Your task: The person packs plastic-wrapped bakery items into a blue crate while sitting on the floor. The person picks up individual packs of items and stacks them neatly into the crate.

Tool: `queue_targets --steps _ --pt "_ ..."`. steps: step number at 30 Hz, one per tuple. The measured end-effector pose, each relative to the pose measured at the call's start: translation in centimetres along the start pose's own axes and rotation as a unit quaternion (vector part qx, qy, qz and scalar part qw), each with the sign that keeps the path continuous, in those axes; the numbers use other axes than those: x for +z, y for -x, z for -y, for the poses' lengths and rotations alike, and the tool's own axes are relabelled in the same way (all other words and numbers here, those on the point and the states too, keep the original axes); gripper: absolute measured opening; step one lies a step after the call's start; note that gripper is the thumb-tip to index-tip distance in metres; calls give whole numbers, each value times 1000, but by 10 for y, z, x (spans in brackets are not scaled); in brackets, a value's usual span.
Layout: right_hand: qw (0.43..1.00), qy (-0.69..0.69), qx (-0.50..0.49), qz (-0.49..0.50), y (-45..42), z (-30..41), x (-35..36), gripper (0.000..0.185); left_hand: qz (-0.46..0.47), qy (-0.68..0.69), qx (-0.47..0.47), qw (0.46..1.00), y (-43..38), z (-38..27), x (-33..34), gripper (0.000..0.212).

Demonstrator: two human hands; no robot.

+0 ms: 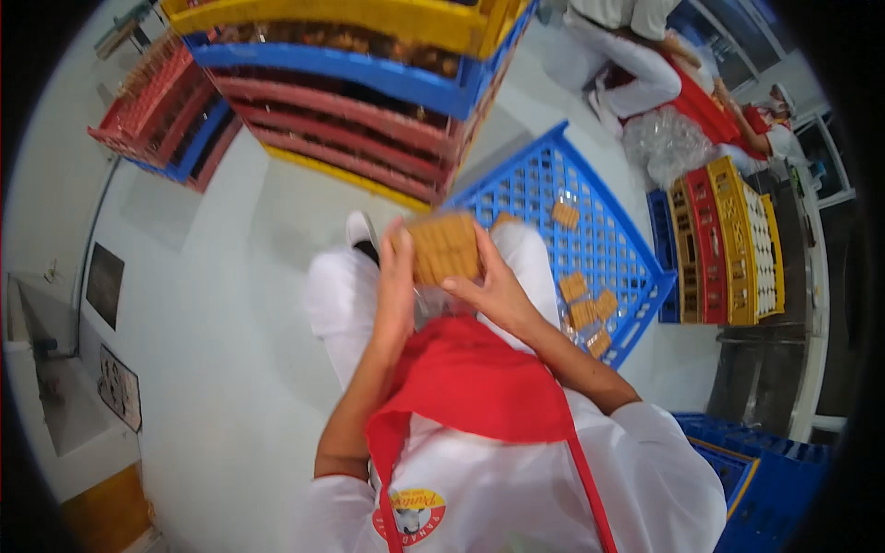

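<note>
Between both hands, above my lap, is a clear plastic bag of golden-brown biscuits (444, 247), stacked in rows. My left hand (396, 283) grips its left side, fingers along the edge. On the right side, my right hand (499, 287) holds it, with the thumb across the lower corner. The loose end of the bag hangs down over my red apron (477, 387). To the right of my knee, a blue plastic crate (608, 238) holds several similar bagged biscuit packs (583, 312) near its front corner and another pack (565, 215) farther back. My leg hides part of the crate.
Tall stacked crates (346, 117) in yellow, blue and red stand ahead. A smaller crate stack (169, 124) is at the far left. More crates (719, 242) are on the right, with blue crates (767, 477) behind my right elbow. Two people in white sit at the upper right, beside clear plastic bags (667, 142).
</note>
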State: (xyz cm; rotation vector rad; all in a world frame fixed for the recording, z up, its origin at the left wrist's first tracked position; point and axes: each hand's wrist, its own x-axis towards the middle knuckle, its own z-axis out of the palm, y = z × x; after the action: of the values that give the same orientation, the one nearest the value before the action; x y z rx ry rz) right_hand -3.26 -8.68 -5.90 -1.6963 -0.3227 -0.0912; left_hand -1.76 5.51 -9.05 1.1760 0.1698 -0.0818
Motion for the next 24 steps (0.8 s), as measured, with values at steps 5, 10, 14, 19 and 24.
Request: queue_targets --steps 5,10,14,19,24 --pt "933 -161 299 117 -22 1 -26 68 35 26 -88 995 23 -25 -20 60" --pt "912 -183 297 214 -106 18 -12 52 -76 84 -65 991 9 -24 -66 59" --pt "873 -447 139 133 -249 95 21 33 -45 55 -55 996 10 -23 -68 53" --pt "914 -402 49 -5 -318 122 8 52 7 54 -146 988 20 6 -49 42" --pt "933 -244 123 235 -266 76 -1 54 78 -9 -177 981 22 26 -58 37"
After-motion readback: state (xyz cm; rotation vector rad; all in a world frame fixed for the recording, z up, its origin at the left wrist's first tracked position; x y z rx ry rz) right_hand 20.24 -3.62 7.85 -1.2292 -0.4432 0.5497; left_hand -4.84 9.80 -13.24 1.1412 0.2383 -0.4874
